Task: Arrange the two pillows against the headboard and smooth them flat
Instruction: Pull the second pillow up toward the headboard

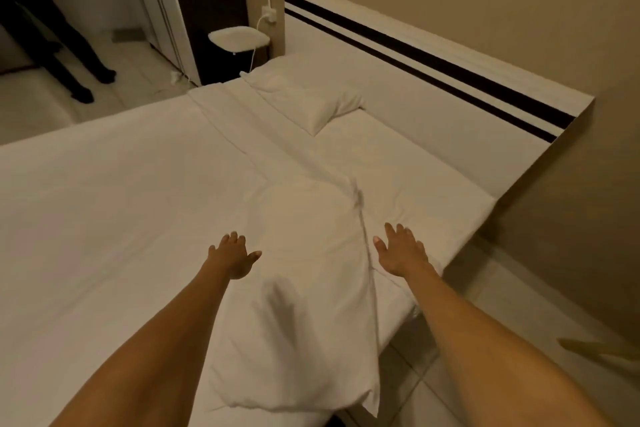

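Right now both bare arms reach forward over the near side of the bed (pixel 104 204), palms down. The left hand (pixel 232 256) lies spread on the near pillow (pixel 304 253), its fingers (pixel 232 238) released and fanned, holding nothing. The right hand (pixel 401 250) is just past that pillow's right-hand seam, over the bare sheet by the mattress edge, fingers likewise loose and splayed, gripping nothing; whether the palm presses down or hovers just above the sheet is hard to tell. This near pillow lies lengthwise toward the camera, well apart from the headboard (pixel 433 97), its nearest corner hanging just over the edge of the bed above the tiled floor (pixel 485 340). It looks puffy and creased, with a soft dent near the lower middle. The far pillow (pixel 304 97) sits up in the far corner of the bed, close beside the headboard, wrinkled and a little skewed, one corner pointing out onto the sheet. The headboard is white with two dark stripes along its top. Beyond the far corner stands a small white table (pixel 239 38) with a cord (pixel 254 57) trailing from a wall socket (pixel 269 14). At the upper left, dark trousered legs (pixel 69 55) of a person show, seemingly in a mirror.
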Demonstrator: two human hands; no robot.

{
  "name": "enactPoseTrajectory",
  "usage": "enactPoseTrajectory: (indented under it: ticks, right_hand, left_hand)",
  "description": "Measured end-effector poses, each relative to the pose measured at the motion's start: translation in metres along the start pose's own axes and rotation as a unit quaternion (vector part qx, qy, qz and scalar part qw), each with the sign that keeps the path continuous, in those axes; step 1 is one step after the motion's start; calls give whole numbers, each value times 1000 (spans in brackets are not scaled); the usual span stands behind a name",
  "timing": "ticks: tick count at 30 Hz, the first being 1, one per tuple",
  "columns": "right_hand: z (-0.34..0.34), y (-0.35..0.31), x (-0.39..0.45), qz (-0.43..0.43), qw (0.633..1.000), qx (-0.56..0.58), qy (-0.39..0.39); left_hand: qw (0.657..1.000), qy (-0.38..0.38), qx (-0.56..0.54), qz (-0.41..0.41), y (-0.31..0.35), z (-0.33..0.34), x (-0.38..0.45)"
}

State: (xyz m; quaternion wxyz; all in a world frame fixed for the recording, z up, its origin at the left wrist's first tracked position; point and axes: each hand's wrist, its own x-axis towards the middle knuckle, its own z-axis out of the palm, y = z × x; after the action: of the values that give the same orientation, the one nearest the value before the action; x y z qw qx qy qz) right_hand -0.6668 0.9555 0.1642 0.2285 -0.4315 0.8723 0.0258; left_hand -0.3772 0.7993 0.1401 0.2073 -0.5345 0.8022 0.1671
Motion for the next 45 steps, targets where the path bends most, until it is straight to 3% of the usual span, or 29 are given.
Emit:
enactPoseTrajectory:
  ticks: [14, 20, 28, 32, 35, 39, 45]
  right_hand:
    - [89, -8, 170, -25, 995, 44, -82]
    - [162, -3, 209, 63, 978, 151, -129]
    - [217, 10, 235, 181, 920, 334, -91]
    - [220, 13, 244, 204, 867, 454, -40]
    - [211, 16, 248, 253, 826, 499, -72]
    - [196, 19, 252, 243, 816, 513, -113]
    - [180, 15, 240, 217, 816, 529, -86]
  left_hand:
    - [985, -96, -106, -100, -12, 98, 108]
    - [957, -124, -219, -142, -10, 159, 151]
    - [896, -116, -381, -199, -45, 242, 212]
    - [880, -124, -409, -208, -24, 178, 186]
    - [871, -154, -426, -192, -21, 164, 183]
    - [841, -139, -485, -195, -28, 166, 183]
    - [803, -129, -547, -199, -17, 147, 169]
